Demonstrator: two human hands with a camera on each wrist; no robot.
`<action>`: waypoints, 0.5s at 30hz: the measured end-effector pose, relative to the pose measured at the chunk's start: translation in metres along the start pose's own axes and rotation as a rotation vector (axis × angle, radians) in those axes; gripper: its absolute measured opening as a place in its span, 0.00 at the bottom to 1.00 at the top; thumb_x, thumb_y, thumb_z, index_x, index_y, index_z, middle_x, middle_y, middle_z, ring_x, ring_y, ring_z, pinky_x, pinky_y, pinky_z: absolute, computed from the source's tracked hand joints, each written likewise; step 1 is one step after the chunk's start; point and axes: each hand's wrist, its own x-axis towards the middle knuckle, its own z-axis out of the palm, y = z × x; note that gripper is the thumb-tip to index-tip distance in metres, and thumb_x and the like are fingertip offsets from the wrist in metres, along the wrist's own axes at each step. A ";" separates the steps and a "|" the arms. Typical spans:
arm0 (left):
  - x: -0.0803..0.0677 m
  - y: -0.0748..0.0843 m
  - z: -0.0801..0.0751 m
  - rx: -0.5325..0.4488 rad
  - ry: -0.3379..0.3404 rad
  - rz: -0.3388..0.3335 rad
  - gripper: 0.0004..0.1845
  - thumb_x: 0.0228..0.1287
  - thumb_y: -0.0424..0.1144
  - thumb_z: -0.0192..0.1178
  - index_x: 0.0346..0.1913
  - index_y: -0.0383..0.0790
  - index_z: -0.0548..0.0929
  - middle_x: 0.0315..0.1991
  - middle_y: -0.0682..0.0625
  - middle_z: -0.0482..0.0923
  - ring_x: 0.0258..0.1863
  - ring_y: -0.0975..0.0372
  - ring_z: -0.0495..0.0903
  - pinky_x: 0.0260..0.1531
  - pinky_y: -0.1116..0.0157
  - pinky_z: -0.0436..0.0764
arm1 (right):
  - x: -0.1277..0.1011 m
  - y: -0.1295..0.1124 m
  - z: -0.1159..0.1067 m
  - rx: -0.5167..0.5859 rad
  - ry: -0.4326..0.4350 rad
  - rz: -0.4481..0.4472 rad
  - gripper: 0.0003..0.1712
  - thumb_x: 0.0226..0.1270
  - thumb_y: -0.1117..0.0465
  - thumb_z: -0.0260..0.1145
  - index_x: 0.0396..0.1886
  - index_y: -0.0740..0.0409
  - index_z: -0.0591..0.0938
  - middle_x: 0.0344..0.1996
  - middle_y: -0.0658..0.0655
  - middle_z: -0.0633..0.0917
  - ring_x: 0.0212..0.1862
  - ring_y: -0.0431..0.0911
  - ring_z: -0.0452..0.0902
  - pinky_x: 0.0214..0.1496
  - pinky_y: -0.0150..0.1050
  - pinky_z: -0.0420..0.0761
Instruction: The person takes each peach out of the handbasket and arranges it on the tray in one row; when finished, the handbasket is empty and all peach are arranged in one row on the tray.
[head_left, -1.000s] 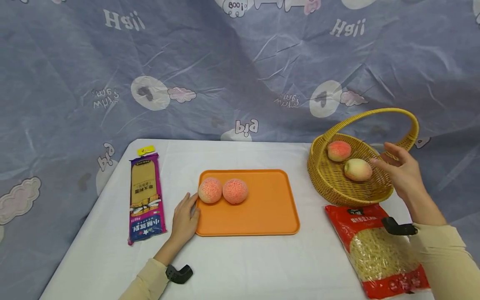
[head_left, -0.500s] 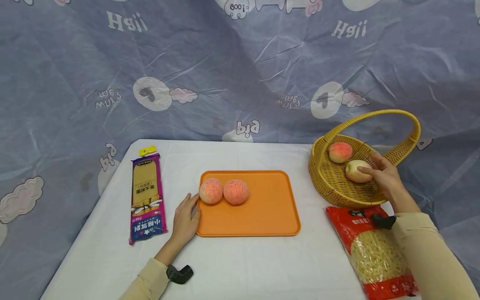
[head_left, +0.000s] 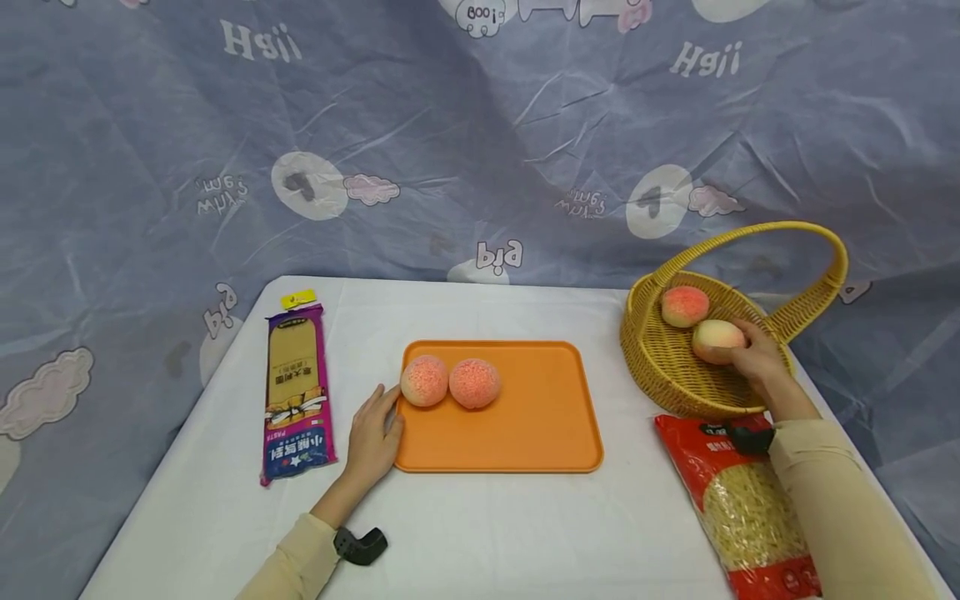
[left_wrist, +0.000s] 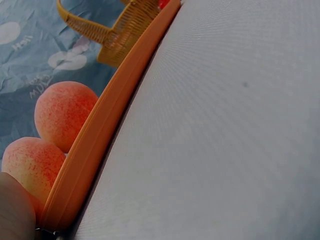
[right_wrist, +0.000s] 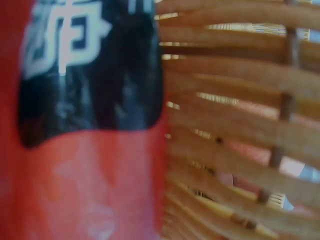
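The left hand [head_left: 375, 437] rested with relaxed fingers at the edge of the orange tray [head_left: 525, 408], beside the leftmost peach [head_left: 424, 381], much as a second earlier and grasping nothing. Farther right, the pale peach [head_left: 712, 335] lay inside the wicker basket [head_left: 637, 368] near the red peach [head_left: 685, 307], and the right hand [head_left: 761, 364], having dropped from beside the handle, pinched that fruit between thumb and fingers. Reaching had apparently become grasping, though nothing looked lifted yet.
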 end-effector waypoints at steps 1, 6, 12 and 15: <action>0.000 0.000 0.000 0.001 0.001 0.000 0.25 0.66 0.32 0.55 0.66 0.33 0.73 0.66 0.39 0.73 0.73 0.44 0.61 0.72 0.42 0.54 | 0.000 0.000 0.001 0.000 0.013 0.001 0.51 0.65 0.58 0.66 0.77 0.67 0.46 0.69 0.80 0.58 0.62 0.67 0.63 0.39 0.30 0.71; 0.001 0.000 -0.001 -0.005 0.006 -0.004 0.25 0.67 0.32 0.55 0.66 0.34 0.73 0.66 0.39 0.72 0.73 0.44 0.61 0.71 0.41 0.54 | -0.002 -0.004 0.004 0.021 0.076 0.026 0.50 0.64 0.58 0.67 0.76 0.69 0.50 0.66 0.78 0.62 0.53 0.59 0.70 0.33 0.28 0.75; 0.001 -0.002 0.001 0.001 0.002 -0.003 0.25 0.66 0.32 0.55 0.66 0.34 0.73 0.67 0.39 0.72 0.73 0.44 0.61 0.72 0.41 0.55 | -0.019 -0.019 0.003 0.093 0.134 0.040 0.53 0.61 0.55 0.70 0.77 0.66 0.51 0.63 0.68 0.65 0.44 0.40 0.69 0.33 0.25 0.79; 0.001 -0.002 0.000 0.000 0.005 0.001 0.25 0.66 0.31 0.55 0.66 0.34 0.73 0.66 0.39 0.72 0.73 0.44 0.61 0.71 0.41 0.55 | -0.036 -0.035 0.000 0.044 0.175 0.046 0.55 0.60 0.50 0.71 0.77 0.63 0.50 0.67 0.68 0.64 0.51 0.49 0.69 0.39 0.26 0.74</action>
